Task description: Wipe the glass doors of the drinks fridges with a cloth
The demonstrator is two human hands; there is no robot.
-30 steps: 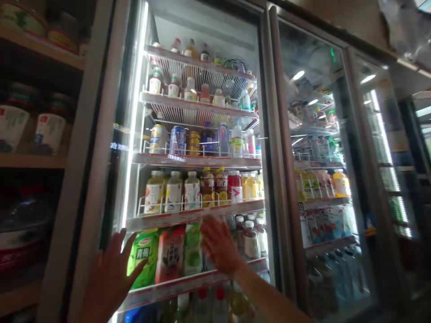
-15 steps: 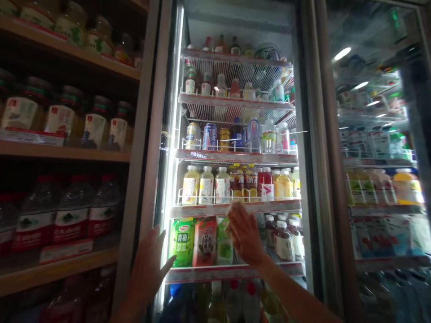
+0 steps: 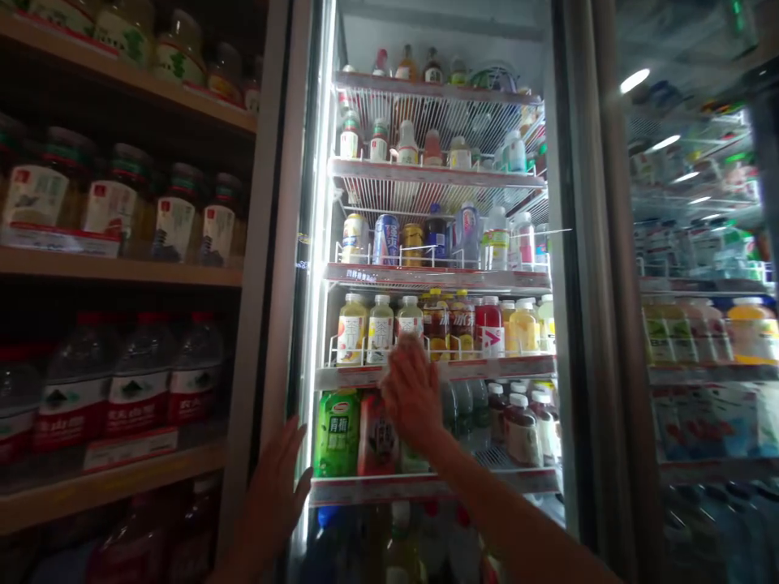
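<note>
My right hand (image 3: 414,397) is raised in front of the lit drinks fridge, overlapping a red carton (image 3: 372,442) and the edge of the shelf above. Its fingers are pressed together and blurred. A pale patch shows at their tips, but what they hold, if anything, cannot be made out. Low on the left, my left hand (image 3: 273,487) is open with fingers apart, beside the metal door frame (image 3: 277,324). A green carton (image 3: 337,434) stands just right of its fingertips in the view. Faint reflections lie over the fridge's glass.
Wire fridge shelves (image 3: 438,280) carry several bottles and cans. On the left, wooden shelves (image 3: 122,264) hold jars and red-capped water bottles (image 3: 137,377). A second glass-fronted fridge (image 3: 699,373) with drinks stands to the right.
My right hand has moved left and slightly up, now covering part of the red carton. My left hand has dropped slightly. The whole view has shifted a little.
</note>
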